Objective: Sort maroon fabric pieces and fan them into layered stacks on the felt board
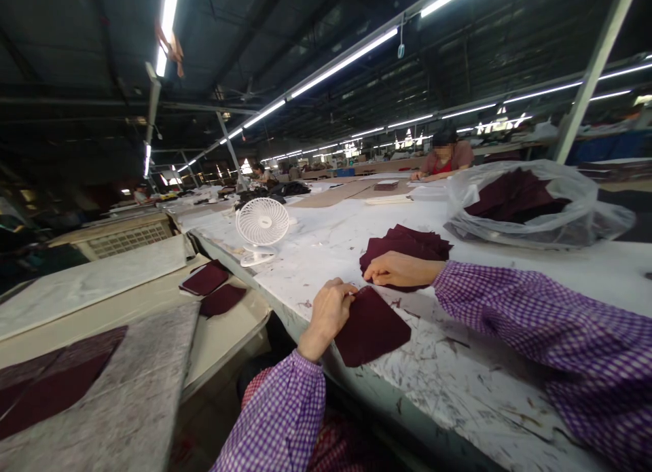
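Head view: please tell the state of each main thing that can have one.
Cloth piece: flat on the table, left hand at its edge
Cloth pile: uneven, fanned, right hand over it
Plastic bag: open, dark red cloth inside
Fan: upright; spinning or not, unclear
Tube lights: lit

A dark maroon cloth panel (pixel 375 328), straight-edged and angular in outline, is laid flat close to the near edge of the white-topped table (pixel 326 234), its upper left side partly hidden. Just beyond it, a low pile of maroon cloth pieces (pixel 407 240) is spread in a loose fan, their pointed edges staggered, the front partly covered.
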`<state>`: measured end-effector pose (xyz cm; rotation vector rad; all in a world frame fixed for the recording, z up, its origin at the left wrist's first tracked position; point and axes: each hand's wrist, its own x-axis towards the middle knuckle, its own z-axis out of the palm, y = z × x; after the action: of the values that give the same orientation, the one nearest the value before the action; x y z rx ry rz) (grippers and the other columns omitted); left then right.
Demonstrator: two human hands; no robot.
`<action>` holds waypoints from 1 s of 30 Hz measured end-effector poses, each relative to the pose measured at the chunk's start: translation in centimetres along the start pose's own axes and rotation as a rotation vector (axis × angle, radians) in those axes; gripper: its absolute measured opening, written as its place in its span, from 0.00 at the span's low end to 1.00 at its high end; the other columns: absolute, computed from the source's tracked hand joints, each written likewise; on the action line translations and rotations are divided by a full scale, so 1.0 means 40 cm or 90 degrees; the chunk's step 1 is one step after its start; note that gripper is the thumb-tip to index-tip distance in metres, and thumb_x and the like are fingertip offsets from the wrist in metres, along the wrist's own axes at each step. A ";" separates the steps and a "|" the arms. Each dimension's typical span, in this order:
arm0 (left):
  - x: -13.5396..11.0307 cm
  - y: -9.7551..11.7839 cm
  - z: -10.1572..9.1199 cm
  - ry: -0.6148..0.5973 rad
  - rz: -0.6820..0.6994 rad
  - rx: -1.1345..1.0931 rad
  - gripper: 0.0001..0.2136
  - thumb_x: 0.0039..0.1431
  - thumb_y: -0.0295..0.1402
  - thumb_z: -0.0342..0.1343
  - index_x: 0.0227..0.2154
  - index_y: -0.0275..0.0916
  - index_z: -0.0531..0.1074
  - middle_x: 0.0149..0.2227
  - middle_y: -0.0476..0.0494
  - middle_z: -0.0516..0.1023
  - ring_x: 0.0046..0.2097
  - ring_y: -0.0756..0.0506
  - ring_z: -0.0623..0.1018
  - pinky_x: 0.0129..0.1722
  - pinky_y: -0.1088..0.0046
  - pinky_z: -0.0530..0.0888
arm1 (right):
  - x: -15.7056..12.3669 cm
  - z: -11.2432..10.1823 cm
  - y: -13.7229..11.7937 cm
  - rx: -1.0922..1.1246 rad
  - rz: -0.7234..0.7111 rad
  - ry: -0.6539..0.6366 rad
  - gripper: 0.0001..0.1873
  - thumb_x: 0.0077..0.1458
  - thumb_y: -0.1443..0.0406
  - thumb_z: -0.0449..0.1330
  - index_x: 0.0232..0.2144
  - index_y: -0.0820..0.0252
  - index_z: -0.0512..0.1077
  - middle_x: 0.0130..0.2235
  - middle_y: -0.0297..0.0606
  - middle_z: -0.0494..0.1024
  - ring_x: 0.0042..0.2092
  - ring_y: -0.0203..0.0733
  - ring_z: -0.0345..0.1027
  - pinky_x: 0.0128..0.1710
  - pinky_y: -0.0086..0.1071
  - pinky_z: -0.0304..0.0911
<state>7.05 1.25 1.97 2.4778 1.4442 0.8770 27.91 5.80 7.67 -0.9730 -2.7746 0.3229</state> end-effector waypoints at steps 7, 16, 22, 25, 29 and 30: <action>-0.004 -0.004 0.006 0.004 0.009 0.009 0.12 0.56 0.25 0.51 0.38 0.43 0.76 0.35 0.45 0.74 0.41 0.44 0.72 0.42 0.69 0.68 | 0.011 0.031 0.007 -0.058 -0.026 0.003 0.11 0.51 0.72 0.52 0.35 0.67 0.74 0.33 0.41 0.77 0.32 0.37 0.68 0.35 0.28 0.57; -0.004 -0.009 0.008 0.010 0.006 -0.042 0.10 0.57 0.27 0.52 0.35 0.44 0.78 0.34 0.46 0.75 0.40 0.45 0.73 0.40 0.70 0.69 | 0.001 0.051 -0.006 -0.179 -0.044 0.038 0.06 0.54 0.71 0.53 0.32 0.64 0.70 0.34 0.39 0.74 0.33 0.37 0.64 0.34 0.29 0.55; -0.009 -0.012 0.006 -0.004 0.032 -0.008 0.12 0.58 0.27 0.51 0.35 0.46 0.78 0.34 0.48 0.73 0.38 0.47 0.72 0.40 0.72 0.69 | -0.021 0.080 -0.026 -0.296 -0.077 0.032 0.10 0.61 0.71 0.48 0.36 0.64 0.69 0.37 0.43 0.71 0.38 0.42 0.62 0.32 0.32 0.54; -0.011 -0.008 0.004 -0.006 0.043 0.034 0.12 0.59 0.28 0.49 0.35 0.47 0.78 0.33 0.47 0.73 0.39 0.46 0.72 0.41 0.72 0.68 | -0.038 0.094 -0.020 -0.384 -0.117 0.023 0.10 0.61 0.71 0.48 0.39 0.65 0.69 0.39 0.45 0.71 0.40 0.44 0.61 0.32 0.34 0.56; -0.013 -0.002 0.005 -0.003 0.058 0.079 0.12 0.60 0.29 0.49 0.34 0.46 0.78 0.34 0.46 0.73 0.40 0.45 0.71 0.40 0.71 0.68 | -0.057 0.083 -0.023 -0.458 -0.139 0.042 0.12 0.59 0.71 0.50 0.44 0.63 0.69 0.40 0.43 0.71 0.41 0.46 0.62 0.38 0.38 0.60; -0.014 -0.001 0.005 -0.002 0.062 0.086 0.12 0.60 0.29 0.49 0.34 0.46 0.78 0.34 0.46 0.73 0.40 0.45 0.71 0.39 0.71 0.68 | -0.058 0.076 -0.030 -0.450 -0.120 0.058 0.12 0.59 0.72 0.50 0.44 0.63 0.69 0.40 0.43 0.71 0.41 0.46 0.62 0.40 0.39 0.60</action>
<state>6.95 0.85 1.56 2.6665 1.4382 0.8178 28.26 2.99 4.82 -0.7915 -2.8938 -0.7571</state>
